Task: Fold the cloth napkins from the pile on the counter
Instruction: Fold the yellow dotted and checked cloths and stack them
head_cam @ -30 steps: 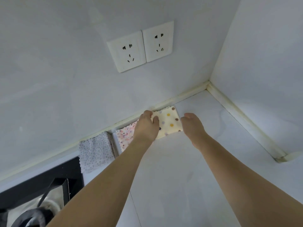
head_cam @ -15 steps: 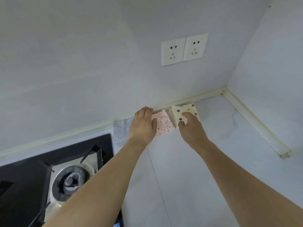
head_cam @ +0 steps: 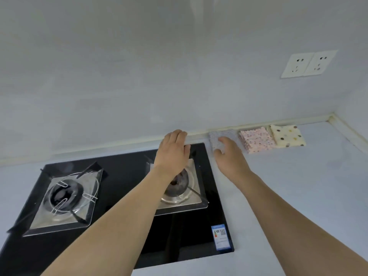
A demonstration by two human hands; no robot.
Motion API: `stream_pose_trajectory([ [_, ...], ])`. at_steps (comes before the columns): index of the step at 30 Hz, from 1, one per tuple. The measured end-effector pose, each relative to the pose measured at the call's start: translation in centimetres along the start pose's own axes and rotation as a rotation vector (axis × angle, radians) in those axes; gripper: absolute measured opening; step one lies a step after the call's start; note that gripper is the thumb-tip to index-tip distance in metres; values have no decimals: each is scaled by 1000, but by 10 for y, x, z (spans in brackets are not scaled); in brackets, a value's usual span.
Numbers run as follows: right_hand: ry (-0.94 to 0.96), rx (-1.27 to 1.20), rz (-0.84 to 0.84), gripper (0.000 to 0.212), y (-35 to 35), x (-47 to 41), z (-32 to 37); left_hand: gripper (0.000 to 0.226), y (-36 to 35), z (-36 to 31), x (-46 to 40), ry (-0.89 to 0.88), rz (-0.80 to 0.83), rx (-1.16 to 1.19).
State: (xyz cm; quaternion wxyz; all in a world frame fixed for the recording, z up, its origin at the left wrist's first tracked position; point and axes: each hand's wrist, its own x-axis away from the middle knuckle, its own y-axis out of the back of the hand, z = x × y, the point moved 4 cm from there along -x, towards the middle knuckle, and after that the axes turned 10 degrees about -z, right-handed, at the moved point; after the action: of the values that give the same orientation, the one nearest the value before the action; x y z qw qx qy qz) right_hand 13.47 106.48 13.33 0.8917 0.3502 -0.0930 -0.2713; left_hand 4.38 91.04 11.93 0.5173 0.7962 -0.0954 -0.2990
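Observation:
Three folded napkins lie in a row against the back wall: a grey dotted napkin (head_cam: 225,136), a pink speckled napkin (head_cam: 256,139) and a cream napkin with coloured dots (head_cam: 287,136). My right hand (head_cam: 229,154) lies on the grey napkin, its fingers resting over the cloth's near edge. My left hand (head_cam: 174,151) hovers with straight fingers above the back right corner of the hob, holding nothing.
A black glass gas hob (head_cam: 123,198) with two burners fills the left of the light counter (head_cam: 298,196). A double wall socket (head_cam: 307,63) sits above the napkins. The counter ends in a wall corner at the right.
Both hands have shifted left along the napkin row: my right hand from the cream napkin to the grey one, my left from the pink and grey napkins to above the hob. The view swung left.

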Motion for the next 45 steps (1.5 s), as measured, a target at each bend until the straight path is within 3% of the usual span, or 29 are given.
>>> stream_pose_trajectory([
  [11,138,-49,132,49,-91,59,120,43,97,134,76,168,-63,-77],
  [20,206,14,192,50,-209,121,241,44,171,287,130,245,-94,-35],
  [30,344,74,350,48,-331,161,342,44,232,443,215,486,-94,-74],
  [38,483,114,536,48,-468,242,428,39,269,580,308,659,-55,-48],
  [45,501,226,673,46,-595,295,446,35,266,712,398,727,140,-35],
])
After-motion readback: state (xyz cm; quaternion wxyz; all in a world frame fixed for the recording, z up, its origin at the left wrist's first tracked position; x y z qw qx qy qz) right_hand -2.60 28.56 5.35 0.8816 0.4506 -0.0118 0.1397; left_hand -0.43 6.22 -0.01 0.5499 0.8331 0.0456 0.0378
